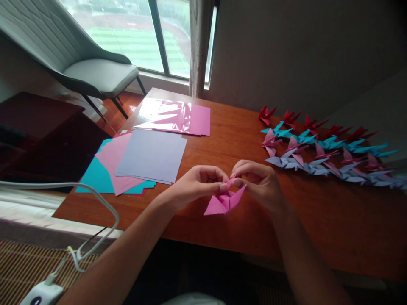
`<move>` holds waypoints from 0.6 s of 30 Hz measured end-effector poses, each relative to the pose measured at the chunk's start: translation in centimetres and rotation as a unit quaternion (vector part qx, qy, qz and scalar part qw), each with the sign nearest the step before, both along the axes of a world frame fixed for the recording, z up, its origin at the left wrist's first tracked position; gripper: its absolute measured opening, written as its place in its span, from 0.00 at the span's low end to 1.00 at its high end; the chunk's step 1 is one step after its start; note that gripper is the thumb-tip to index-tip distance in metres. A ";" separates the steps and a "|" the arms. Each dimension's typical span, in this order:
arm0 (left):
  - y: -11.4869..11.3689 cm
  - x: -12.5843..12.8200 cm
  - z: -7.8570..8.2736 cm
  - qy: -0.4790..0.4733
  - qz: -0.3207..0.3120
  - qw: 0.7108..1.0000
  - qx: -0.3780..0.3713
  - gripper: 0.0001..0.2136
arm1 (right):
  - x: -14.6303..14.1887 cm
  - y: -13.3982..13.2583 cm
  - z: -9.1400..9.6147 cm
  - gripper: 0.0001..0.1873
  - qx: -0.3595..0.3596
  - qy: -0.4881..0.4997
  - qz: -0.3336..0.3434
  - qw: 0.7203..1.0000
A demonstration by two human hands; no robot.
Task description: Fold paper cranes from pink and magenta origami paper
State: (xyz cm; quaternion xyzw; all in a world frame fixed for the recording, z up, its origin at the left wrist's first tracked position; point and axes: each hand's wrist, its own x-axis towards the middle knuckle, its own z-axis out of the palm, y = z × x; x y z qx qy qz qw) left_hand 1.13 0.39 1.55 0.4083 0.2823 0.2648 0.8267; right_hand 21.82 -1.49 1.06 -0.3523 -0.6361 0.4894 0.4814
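Observation:
A bright pink folded paper crane (pixel 225 201) is held above the front part of the table, its wings spread toward me. My left hand (pixel 202 181) pinches it from the left, thumb and forefinger closed on its upper tip. From the right, my right hand (pixel 259 181) grips the same narrow tip with its fingertips. The fingers partly hide that tip. Off to the right stand rows of finished paper cranes: red ones (pixel 310 123), turquoise ones (pixel 305 137), pink ones (pixel 294 148) and pale lavender ones (pixel 313 166).
Lavender paper sheets (pixel 152 154) lie left of my hands, over pink sheets (pixel 111 154) and turquoise sheets (pixel 93 178). Behind them is a clear plastic packet (pixel 168 116) with magenta paper. A white cable (pixel 108 203) loops near the wooden table's (pixel 229 237) left edge. A chair (pixel 98 76) stands beyond.

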 end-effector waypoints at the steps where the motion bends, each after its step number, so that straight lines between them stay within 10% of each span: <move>1: 0.0 0.0 0.0 0.002 -0.002 1.000 -0.002 0.13 | 0.0 0.0 0.0 0.05 0.001 -0.001 0.000 1.000; 18: -0.1 0.0 0.0 -0.001 0.003 1.000 0.001 0.13 | 0.0 0.0 0.0 0.05 0.012 -0.008 0.002 1.000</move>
